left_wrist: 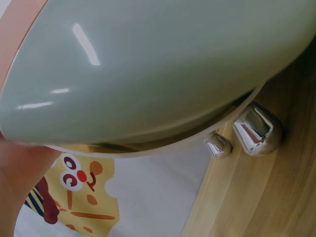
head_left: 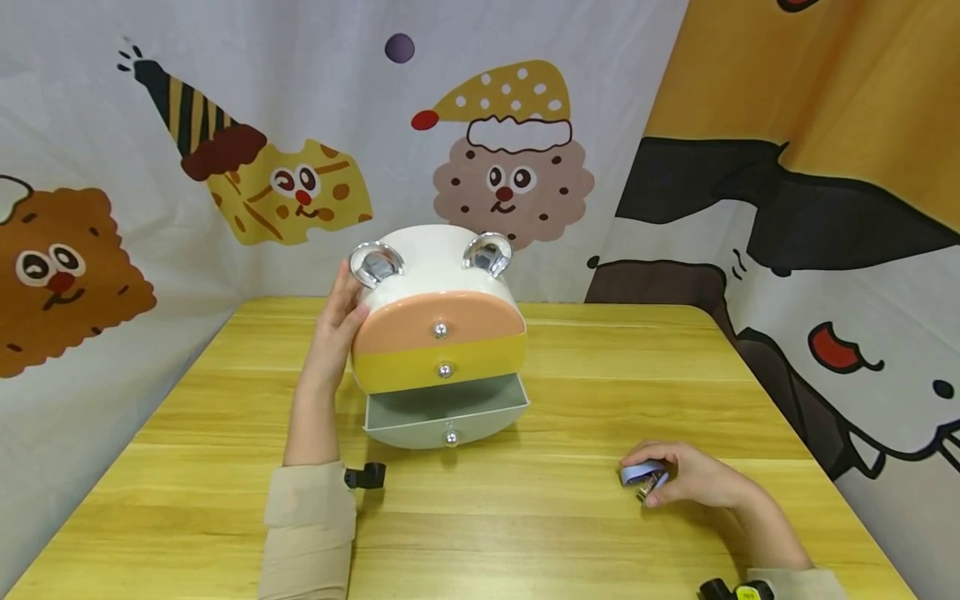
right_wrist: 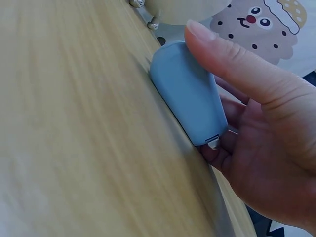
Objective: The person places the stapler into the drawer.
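Note:
A rounded white desktop drawer box [head_left: 438,250] with silver ears stands at mid-table. Its peach top drawer [head_left: 397,327] and yellow middle drawer [head_left: 397,371] are pushed in, while the grey-green bottom drawer [head_left: 412,435] is pulled out; no contents show inside. My left hand [head_left: 330,337] rests against the box's left side, fingers fairly straight, thumb near the front edge. Over the table at the right, my right hand [head_left: 693,477] holds a small light-blue stapler [right_wrist: 187,94] between thumb and fingers. Its metal part shows in the head view.
The wooden table [head_left: 525,525] extends around the box, with its back edge close behind. A cartoon-printed curtain [head_left: 315,75] hangs behind and to the sides. Silver feet [left_wrist: 259,131] hold the box off the tabletop. Black camera mounts [head_left: 366,476] sit at both wrists.

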### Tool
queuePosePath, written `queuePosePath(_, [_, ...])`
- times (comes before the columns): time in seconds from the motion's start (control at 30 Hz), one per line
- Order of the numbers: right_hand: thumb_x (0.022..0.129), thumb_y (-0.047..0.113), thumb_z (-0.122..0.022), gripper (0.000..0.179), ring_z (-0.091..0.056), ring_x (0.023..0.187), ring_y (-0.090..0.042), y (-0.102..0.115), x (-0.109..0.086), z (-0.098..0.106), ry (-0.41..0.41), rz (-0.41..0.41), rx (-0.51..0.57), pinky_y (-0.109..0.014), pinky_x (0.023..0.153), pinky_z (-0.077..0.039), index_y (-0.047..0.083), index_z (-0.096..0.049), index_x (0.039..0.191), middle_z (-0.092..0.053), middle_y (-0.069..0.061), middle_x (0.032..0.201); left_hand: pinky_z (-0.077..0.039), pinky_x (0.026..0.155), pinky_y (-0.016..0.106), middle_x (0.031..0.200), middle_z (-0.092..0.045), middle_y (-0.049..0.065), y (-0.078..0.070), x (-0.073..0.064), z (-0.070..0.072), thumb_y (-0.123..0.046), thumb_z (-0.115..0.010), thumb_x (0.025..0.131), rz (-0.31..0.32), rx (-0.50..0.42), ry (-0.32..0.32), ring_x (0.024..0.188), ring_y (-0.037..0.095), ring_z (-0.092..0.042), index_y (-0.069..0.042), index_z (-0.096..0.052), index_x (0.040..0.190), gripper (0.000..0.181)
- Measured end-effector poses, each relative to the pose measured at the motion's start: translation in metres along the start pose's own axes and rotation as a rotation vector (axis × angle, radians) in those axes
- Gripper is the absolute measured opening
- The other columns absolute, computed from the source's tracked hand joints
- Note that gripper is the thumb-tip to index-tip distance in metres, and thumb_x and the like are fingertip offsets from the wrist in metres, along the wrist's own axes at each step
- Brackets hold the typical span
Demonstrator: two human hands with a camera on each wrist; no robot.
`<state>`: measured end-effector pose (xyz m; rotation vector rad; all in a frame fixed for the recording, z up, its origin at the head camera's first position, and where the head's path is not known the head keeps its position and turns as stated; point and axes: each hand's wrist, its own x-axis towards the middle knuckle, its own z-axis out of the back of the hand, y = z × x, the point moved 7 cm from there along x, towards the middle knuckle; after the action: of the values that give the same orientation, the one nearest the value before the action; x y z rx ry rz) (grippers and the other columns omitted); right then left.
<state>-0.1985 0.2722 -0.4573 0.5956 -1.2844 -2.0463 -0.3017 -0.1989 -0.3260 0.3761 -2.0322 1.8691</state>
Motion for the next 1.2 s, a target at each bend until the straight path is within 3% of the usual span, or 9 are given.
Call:
queuePosePath(0.3, [0.081,0.011,-0.076,0.044,-0.056,0.100,-0.011,0.001,0.006,0.006,-0.120,-0.052,-0.059,-0.022,0.081,-0.047,-0.001,-0.062,0.121,-0.059,-0.020,0.121,-0.016,0.114,0.040,0.152,-0.031,0.014,-0.001,0.000,0.000,-0.012,-0.048,0.099,0.006,0.000,0.005,0.141,0.025,-0.022,-0.030,-0.020,0.154,0.064])
queuePosePath(0.57, [0.079,0.010,-0.078,0.044,-0.058,0.094,-0.015,0.009,0.015,0.013,-0.256,-0.075,-0.096,-0.027,0.075,-0.051,0.001,-0.063,0.120,-0.059,-0.018,0.117,-0.017,0.114,0.040,0.152,-0.031,0.014,0.000,0.000,0.001,-0.012,-0.048,0.099,0.012,0.001,0.004,0.141,0.025,-0.022,-0.030,-0.020,0.154,0.064])
queuePosePath(0.77, [0.078,0.012,-0.080,0.045,-0.058,0.093,-0.018,0.022,0.028,0.014,-0.329,-0.047,-0.153,-0.028,0.075,-0.049,0.002,-0.064,0.119,-0.061,-0.011,0.116,-0.016,0.114,0.040,0.152,-0.031,0.015,0.001,0.000,0.001,-0.012,-0.049,0.098,0.015,0.008,0.001,0.141,0.025,-0.022,-0.029,-0.019,0.154,0.065])
queuePosePath(1.2, [0.076,0.006,-0.080,0.045,-0.059,0.094,-0.019,0.062,0.062,0.002,-0.402,0.092,-0.114,-0.027,0.075,-0.051,0.007,-0.067,0.118,-0.061,-0.009,0.116,-0.015,0.114,0.038,0.152,-0.031,0.013,0.001,0.001,0.001,-0.012,-0.049,0.098,0.014,0.007,0.005,0.142,0.023,-0.021,-0.029,-0.019,0.154,0.066])
